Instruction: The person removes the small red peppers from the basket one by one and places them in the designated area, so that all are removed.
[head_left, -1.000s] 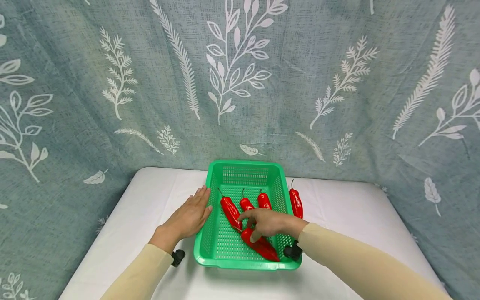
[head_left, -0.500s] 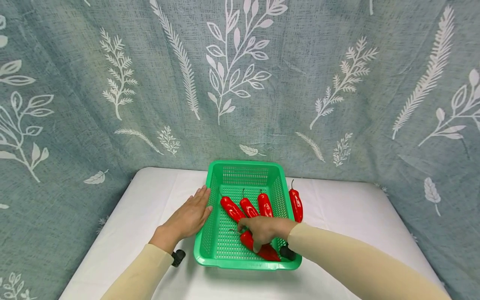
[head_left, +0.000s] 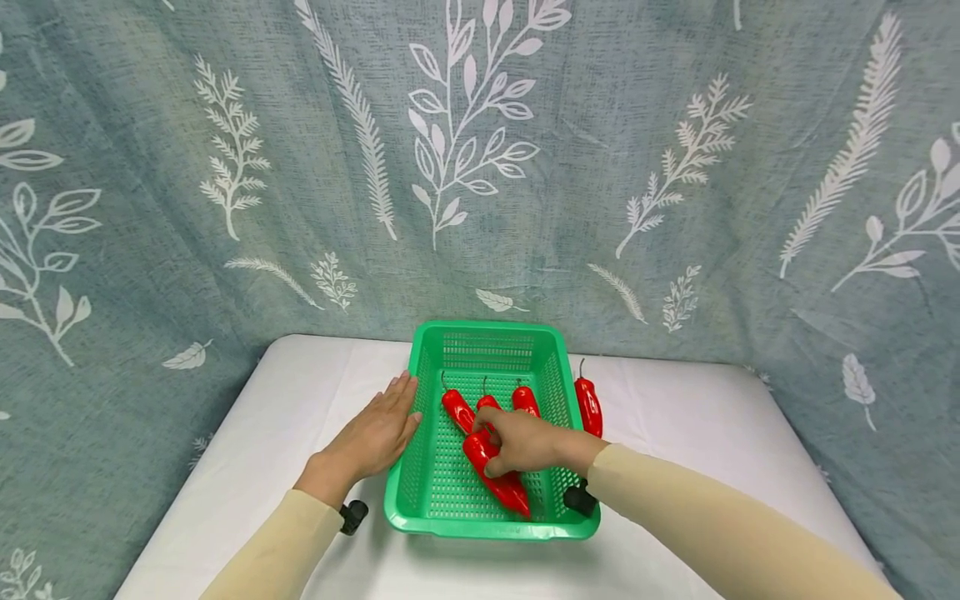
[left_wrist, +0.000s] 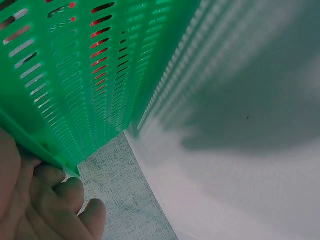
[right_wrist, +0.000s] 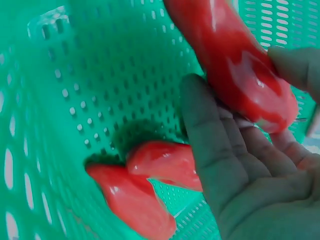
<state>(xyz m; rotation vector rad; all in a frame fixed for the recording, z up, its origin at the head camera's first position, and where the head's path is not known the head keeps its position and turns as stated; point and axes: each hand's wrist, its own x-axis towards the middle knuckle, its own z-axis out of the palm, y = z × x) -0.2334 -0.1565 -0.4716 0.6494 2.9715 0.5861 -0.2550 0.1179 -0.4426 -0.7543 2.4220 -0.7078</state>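
Inside a green plastic basket, my right hand holds a red chili pepper between thumb and fingers. The right wrist view shows that same pepper slanting across the palm, with two other peppers lying below it. Against the basket's left rim rests my left hand, its fingers fairly straight and pointing away from me. A left red pepper, a middle red pepper and a right red pepper lie farther back on the basket floor, partly hidden by my right hand or the held pepper.
One more red pepper lies just outside the basket's right wall, partly behind it. White cloth covers the table, and a leaf-patterned grey-green curtain hangs at the back and sides.
My right hand has reached the lower pepper, taken hold of it and shifted it forward and to the left, turning it more lengthwise. My left hand stays at the rim.
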